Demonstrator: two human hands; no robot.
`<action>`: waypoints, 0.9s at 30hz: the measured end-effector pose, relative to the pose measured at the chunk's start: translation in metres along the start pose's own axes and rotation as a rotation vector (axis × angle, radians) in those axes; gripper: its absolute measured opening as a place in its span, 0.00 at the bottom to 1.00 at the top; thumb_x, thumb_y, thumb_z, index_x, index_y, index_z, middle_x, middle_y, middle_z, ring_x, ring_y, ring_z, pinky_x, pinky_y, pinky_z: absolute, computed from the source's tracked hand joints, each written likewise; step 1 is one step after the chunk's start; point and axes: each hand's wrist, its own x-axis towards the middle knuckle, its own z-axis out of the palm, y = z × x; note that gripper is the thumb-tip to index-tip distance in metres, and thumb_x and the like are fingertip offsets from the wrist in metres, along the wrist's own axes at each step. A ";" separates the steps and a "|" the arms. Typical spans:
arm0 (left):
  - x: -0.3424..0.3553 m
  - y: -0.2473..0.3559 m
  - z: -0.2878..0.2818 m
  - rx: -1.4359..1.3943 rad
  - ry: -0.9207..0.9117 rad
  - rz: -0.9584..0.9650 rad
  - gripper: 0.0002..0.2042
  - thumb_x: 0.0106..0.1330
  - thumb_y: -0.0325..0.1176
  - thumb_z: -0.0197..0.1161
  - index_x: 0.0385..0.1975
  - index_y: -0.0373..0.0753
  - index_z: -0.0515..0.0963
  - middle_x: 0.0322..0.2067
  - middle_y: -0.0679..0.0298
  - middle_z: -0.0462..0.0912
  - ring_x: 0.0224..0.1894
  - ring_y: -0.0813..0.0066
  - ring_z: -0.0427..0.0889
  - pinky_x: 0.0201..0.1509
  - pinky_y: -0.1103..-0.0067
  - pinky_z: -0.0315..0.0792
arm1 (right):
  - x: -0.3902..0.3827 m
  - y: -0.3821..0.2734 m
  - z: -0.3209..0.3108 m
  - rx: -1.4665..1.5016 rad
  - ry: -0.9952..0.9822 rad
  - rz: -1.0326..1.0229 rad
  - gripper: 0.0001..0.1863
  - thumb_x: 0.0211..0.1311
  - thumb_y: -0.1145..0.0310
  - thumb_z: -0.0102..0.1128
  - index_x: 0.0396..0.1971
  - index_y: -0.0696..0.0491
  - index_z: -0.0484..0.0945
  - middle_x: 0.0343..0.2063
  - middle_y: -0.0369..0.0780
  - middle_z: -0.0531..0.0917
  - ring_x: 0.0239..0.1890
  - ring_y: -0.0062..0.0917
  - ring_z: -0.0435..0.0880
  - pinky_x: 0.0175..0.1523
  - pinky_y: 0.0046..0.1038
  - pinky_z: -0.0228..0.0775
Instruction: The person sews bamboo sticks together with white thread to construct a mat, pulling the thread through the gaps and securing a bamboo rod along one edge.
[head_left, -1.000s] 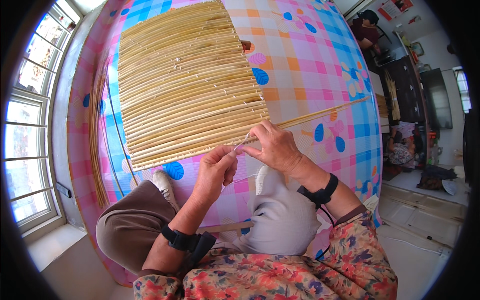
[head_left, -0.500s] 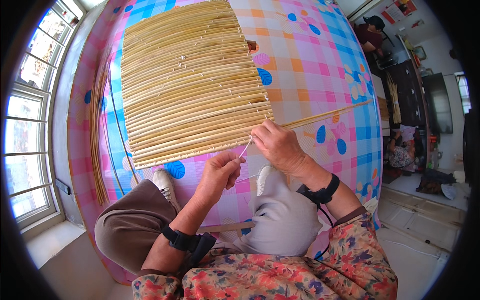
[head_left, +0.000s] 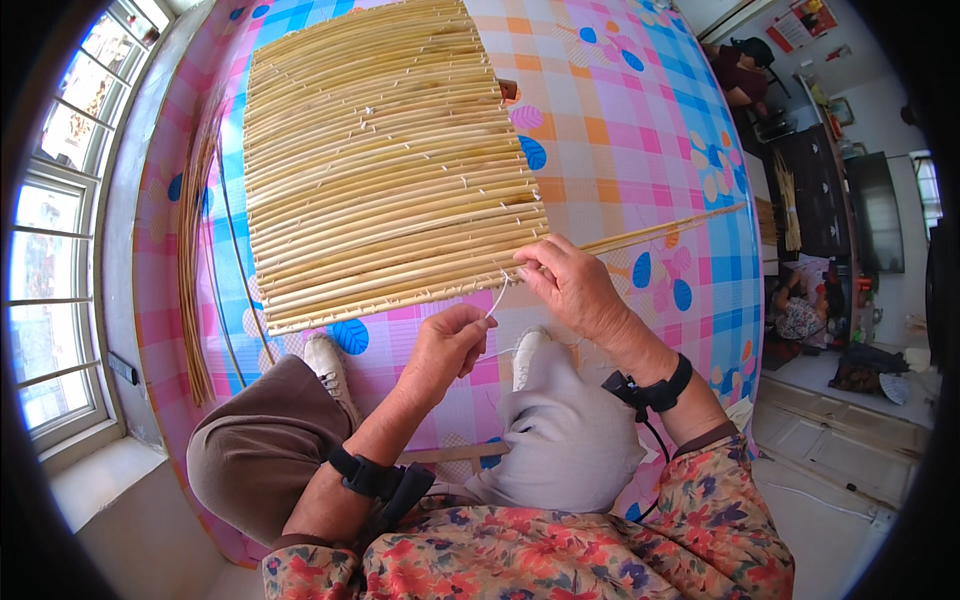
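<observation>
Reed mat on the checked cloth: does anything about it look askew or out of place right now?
One thing: a single reed at the near edge of the reed mat juts far past the mat's right side, out over the checked cloth. The right hand pinches it at the mat's corner; the left hand holds a white string.

I have one view to work with — the head camera, the left of a side-by-side pair worn on the person's head. It looks steeply down and a little forward over the lap, so the forearms come in from the lower edge and the reed mat (head_left: 390, 160) spreads up the middle on the checked floor cloth (head_left: 640, 130). It sits close: the left hand (head_left: 450, 345) and right hand (head_left: 570, 285) fill the centre. The fisheye bends straight lines near the rim — the window (head_left: 60, 230) curves down the left, a room with a dark cabinet (head_left: 830, 200) curls along the right. No second view is here to overlap it.
</observation>
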 end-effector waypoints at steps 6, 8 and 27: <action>0.002 -0.002 0.002 0.065 0.002 0.016 0.06 0.66 0.29 0.53 0.34 0.34 0.76 0.16 0.72 0.69 0.14 0.89 0.62 0.14 0.89 0.56 | 0.014 -0.006 0.006 0.034 -0.040 -0.002 0.07 0.53 0.71 0.62 0.32 0.54 0.76 0.26 0.40 0.77 0.27 0.32 0.79 0.33 0.28 0.71; 0.002 -0.002 0.003 0.079 0.003 0.020 0.06 0.66 0.29 0.53 0.34 0.34 0.76 0.16 0.72 0.68 0.14 0.89 0.62 0.14 0.89 0.55 | 0.017 -0.005 0.009 0.051 -0.078 0.027 0.07 0.53 0.70 0.62 0.31 0.54 0.77 0.26 0.40 0.77 0.27 0.32 0.79 0.33 0.28 0.71; 0.002 -0.003 0.005 0.163 -0.005 0.011 0.06 0.67 0.30 0.53 0.33 0.37 0.77 0.15 0.73 0.69 0.14 0.90 0.62 0.15 0.89 0.55 | 0.019 0.002 0.011 0.000 -0.055 0.062 0.05 0.55 0.67 0.59 0.27 0.53 0.77 0.24 0.40 0.77 0.29 0.36 0.78 0.34 0.33 0.70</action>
